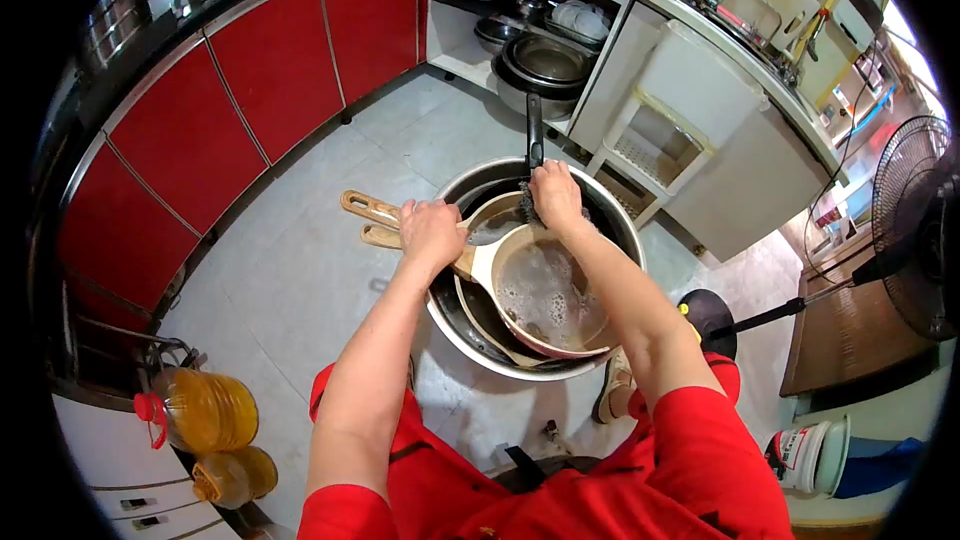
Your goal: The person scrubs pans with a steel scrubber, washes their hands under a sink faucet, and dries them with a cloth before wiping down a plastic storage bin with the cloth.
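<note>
A wide metal basin [632, 240] stands on the floor before me, with several pans stacked inside. On top sits a cream saucepan [484, 266] holding cloudy, foamy water. Another light-coloured pan [497, 204] lies partly beneath it. Two wood-look handles [372, 208] stick out to the left. My left hand [433, 237] is closed around a pan handle on that side; the fingers' undersides are hidden. My right hand [557, 195] is closed on a dark scouring pad [528, 205] at the far rim of the pans. Just beyond it a black handle [534, 130] points away from me.
Red cabinets [270, 70] curve along the left. An open shelf [470, 68] at the back holds bowls and pans. A white plastic rack [660, 130] stands by the sink counter. A fan [915, 230] is at right, oil jugs [210, 408] at lower left, a bucket [805, 455] at lower right.
</note>
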Tool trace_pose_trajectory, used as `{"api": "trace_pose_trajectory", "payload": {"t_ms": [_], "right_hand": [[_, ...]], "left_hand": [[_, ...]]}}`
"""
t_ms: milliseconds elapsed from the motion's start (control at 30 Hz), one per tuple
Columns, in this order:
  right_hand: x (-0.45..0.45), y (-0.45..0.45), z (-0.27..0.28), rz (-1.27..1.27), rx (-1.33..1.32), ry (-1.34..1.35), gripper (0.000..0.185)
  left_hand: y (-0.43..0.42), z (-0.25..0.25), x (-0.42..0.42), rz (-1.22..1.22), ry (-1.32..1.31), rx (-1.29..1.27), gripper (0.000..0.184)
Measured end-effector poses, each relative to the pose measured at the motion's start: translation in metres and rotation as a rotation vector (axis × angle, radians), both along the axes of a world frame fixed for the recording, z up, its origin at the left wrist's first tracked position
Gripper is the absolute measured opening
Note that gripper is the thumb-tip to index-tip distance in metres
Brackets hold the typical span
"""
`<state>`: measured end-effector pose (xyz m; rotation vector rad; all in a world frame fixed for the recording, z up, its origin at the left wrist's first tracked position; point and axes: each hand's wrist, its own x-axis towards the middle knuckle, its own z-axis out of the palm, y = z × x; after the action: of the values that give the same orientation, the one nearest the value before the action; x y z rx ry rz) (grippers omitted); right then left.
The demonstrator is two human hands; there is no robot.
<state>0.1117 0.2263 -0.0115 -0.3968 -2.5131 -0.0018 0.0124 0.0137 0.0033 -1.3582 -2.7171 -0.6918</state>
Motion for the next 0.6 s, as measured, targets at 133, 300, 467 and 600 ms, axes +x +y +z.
{"api": "trace_pose_trajectory", "payload": {"t_ms": [133, 300, 467, 600], "right_hand": [[-0.029, -0.042, -0.004, 0.099, 0.090, -0.033, 0.003], [-0.029, -0.050, 0.007, 0.363, -0.029, -0.059, 0.009], [0.010, 0.015, 0.005, 0.125, 0.042, -0.115, 0.012], [0.046, 0.014, 0.013, 0.104, -0.010, -0.171, 0.027]], "left_hand": [[0.002, 0.001, -0.005, 0.038, -0.152, -0.025, 0.018], [-0.004, -0.007, -0.013, 0.016, -0.083, 0.048, 0.025], [-0.004, -0.009, -0.015, 0.014, -0.108, 0.050, 0.022], [-0.004, -0.007, -0.016, 0.008, -0.123, 0.047, 0.019]]}}
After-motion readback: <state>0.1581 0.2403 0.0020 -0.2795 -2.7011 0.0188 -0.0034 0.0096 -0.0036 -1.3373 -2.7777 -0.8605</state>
